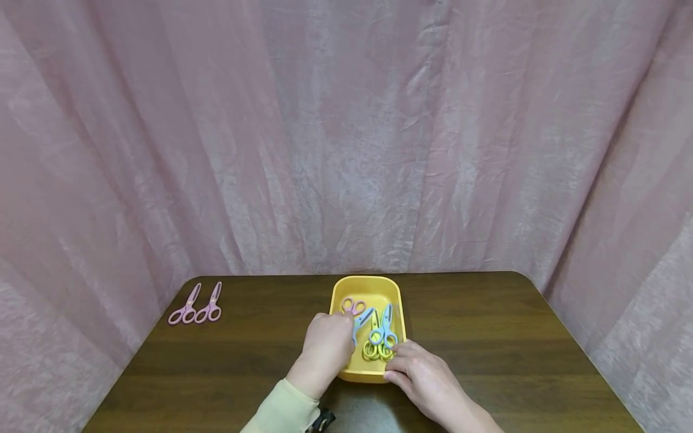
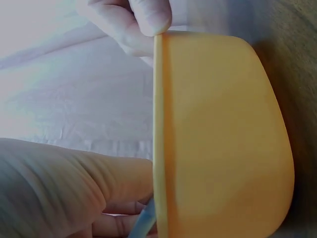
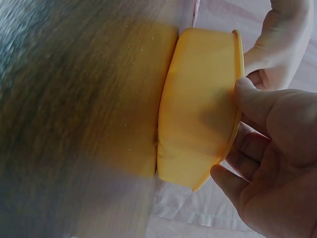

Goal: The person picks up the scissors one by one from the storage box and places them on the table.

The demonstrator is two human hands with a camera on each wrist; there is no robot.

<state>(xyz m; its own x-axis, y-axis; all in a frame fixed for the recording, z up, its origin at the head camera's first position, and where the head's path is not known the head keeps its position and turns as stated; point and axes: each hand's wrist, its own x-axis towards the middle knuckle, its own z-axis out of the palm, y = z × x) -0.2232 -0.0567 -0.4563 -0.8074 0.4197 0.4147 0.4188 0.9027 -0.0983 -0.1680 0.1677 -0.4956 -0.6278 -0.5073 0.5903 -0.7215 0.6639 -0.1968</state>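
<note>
A yellow tray point(image 1: 364, 377) stands on the table with scissors in it. My left hand point(image 1: 327, 341) reaches over its left side, and its fingertips are hidden among pink scissors point(image 1: 354, 305) and blue scissors point(image 1: 364, 317). The left wrist view shows a blue piece point(image 2: 143, 220) beside those fingers; whether they pinch anything cannot be told. At the near right corner, my right hand point(image 1: 425, 376) holds the tray's rim, thumb point(image 3: 247, 90) against the edge and other fingers over it. Yellow scissors point(image 1: 373, 347) and more blue scissors point(image 1: 387, 325) lie near its fingertips.
Two pairs of pink scissors, one at the outer left point(image 1: 186, 308) and one beside it point(image 1: 210, 305), lie at the table's far left. Pink curtains point(image 1: 357, 138) hang behind and at both sides of the brown wooden table point(image 1: 487, 325).
</note>
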